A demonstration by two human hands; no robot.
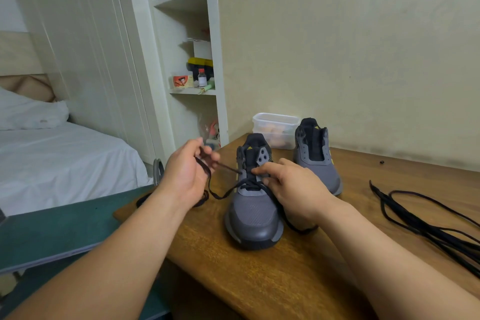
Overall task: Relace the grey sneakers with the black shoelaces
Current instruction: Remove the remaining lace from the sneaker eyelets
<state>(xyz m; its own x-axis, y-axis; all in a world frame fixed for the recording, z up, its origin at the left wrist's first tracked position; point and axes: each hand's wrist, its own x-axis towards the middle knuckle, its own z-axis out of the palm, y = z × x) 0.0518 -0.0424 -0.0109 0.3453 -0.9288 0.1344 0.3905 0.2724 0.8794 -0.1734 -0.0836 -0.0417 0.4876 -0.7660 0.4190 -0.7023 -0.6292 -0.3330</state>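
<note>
1. Head view: left hand [187, 171] pinches the shoelace [230, 167], pulling it taut through an eyelet.
2. For steadiness, right hand [296, 189] grips the near sneaker [253, 218] on the table [259, 280].
3. Behind, other sneaker [322, 171] stands unlaced.

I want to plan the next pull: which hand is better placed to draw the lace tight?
Left hand, I judge: its fingers pinch the lace leaving the near shoe; the right hand holds that shoe.

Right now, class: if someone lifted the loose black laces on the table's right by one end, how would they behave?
The loose black laces would probably hang limp, since they lie in slack curves on the table. They look thin, so they are likely very light. The overlapping strands may tangle and drag together.
</note>
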